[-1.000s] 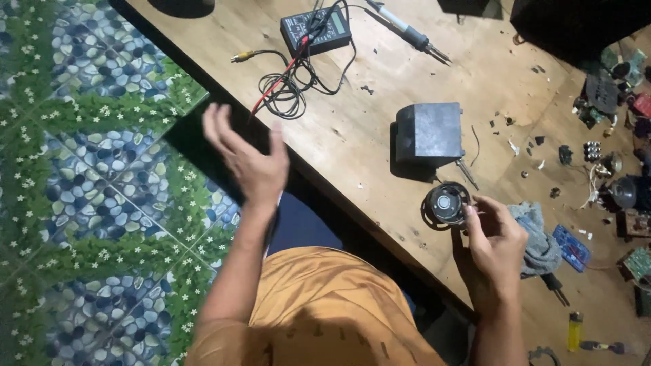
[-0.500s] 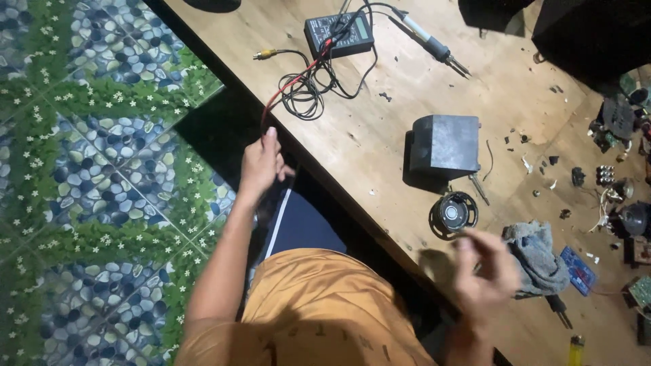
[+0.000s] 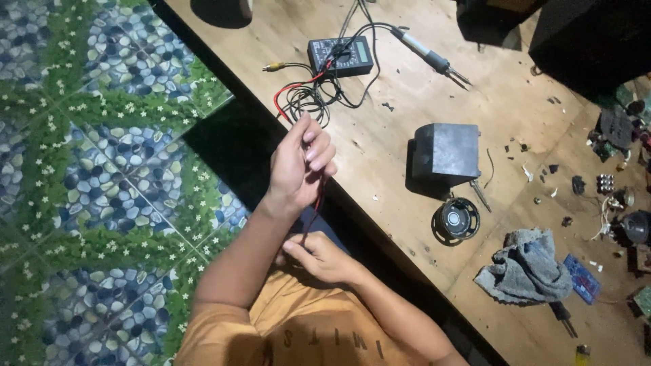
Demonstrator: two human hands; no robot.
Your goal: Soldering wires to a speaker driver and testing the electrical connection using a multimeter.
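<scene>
Off the table edge | both hands have left the small round black speaker | left hand and right hand now pinch, seemingly, the thin red-and-black meter lead | lead work replaces speaker work

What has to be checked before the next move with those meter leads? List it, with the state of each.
1. Left hand grips the red and black leads: ok.
2. Right hand pinches their lower end: ok.
3. Probe tips visible: cannot tell, the fingers hide them.
4. Leads plugged into the multimeter: cannot tell.
5. Wire free of tangles: not ok, a coil lies by the meter.
6. Soldering iron apart from both hands: ok.
</scene>
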